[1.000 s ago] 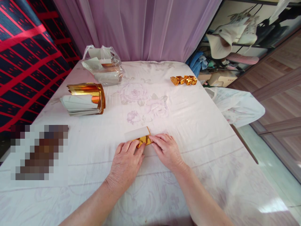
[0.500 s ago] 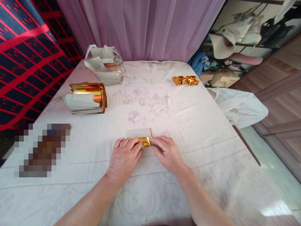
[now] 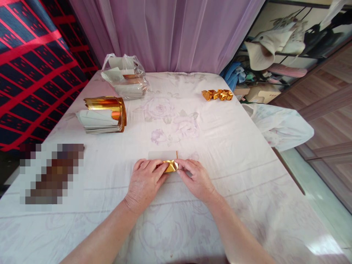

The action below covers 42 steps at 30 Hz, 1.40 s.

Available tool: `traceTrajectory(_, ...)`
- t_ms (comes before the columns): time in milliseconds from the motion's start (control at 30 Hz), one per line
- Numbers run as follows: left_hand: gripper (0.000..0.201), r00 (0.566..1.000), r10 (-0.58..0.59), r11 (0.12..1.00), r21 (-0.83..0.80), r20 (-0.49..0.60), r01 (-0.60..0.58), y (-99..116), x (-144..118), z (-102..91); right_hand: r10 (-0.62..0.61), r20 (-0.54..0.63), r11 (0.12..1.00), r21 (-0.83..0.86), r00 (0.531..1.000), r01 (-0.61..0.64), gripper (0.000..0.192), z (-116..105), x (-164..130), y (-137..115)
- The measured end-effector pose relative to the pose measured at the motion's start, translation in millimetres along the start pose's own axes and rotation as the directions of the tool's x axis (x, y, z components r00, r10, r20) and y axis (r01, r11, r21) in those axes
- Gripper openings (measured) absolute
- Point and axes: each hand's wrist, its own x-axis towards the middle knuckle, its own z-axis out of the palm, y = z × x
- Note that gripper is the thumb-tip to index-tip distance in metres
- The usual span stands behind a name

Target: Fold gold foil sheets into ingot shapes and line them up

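A sheet of gold foil paper (image 3: 171,166) lies in front of me, its near part folded over with the shiny side up. Its pale back (image 3: 162,155) shows flat beyond my fingers, with a thin orange edge at the right. My left hand (image 3: 144,181) is closed on the folded strip, thumb and fingers pressing its left part and hiding it. With thumb and fingertips, my right hand (image 3: 195,178) pinches the strip's right end, where the foil is creased at an angle.
A bent stack of gold foil paper (image 3: 103,121) stands at the left, before a clear plastic bag (image 3: 126,79) of more sheets. Folded gold pieces (image 3: 217,95) lie in a row at the back right. A blurred-out patch (image 3: 52,174) covers the near left. A white bag (image 3: 283,126) hangs beyond the right edge.
The right end of the foil strip now shows an angled fold where it looked straighter before. My right fingers have shifted slightly at that end; my left hand holds nearly the same place.
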Motion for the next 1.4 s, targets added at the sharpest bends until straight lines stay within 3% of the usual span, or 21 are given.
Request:
traceTrajectory(133, 0.018, 1.000, 0.003, 0.998, 0.066, -0.016, -0.002, 3, 0, 0.1, -0.033, -0.008, 0.999, 0.002, 0.999, 0.033, 0.036, 1, -1, -3)
traceTrajectory(267, 0.016, 1.000, 0.008, 0.995, 0.101, -0.027, -0.005, 4, 1, -0.5, -0.066, -0.006, 0.993, -0.097, 0.998, 0.065, 0.040, 2, -2, -5)
traceTrajectory(500, 0.013, 0.999, 0.022, 0.994, 0.112, -0.038, -0.017, 3, -1, 1.1, -0.132, -0.035, 0.941, -0.320, 0.991, 0.113, 0.020, 2, 0, -2)
traceTrajectory(800, 0.013, 1.000, -0.001, 1.000, 0.031, 0.025, 0.000, 7, -7, -5.4, -0.160, -0.016, 0.963, -0.222, 0.987, 0.152, 0.012, -1, -1, -2)
traceTrajectory(1000, 0.024, 0.995, -0.014, 0.998, 0.062, 0.099, 0.008, 13, -11, -9.2, -0.096, 0.004, 0.971, -0.219, 0.995, 0.095, 0.014, -3, 2, 4)
traceTrajectory(1400, 0.031, 0.990, -0.059, 0.991, 0.129, 0.128, 0.042, 23, -18, -4.2, -0.112, 0.076, 0.956, -0.264, 0.991, 0.128, 0.011, -7, 14, 2)
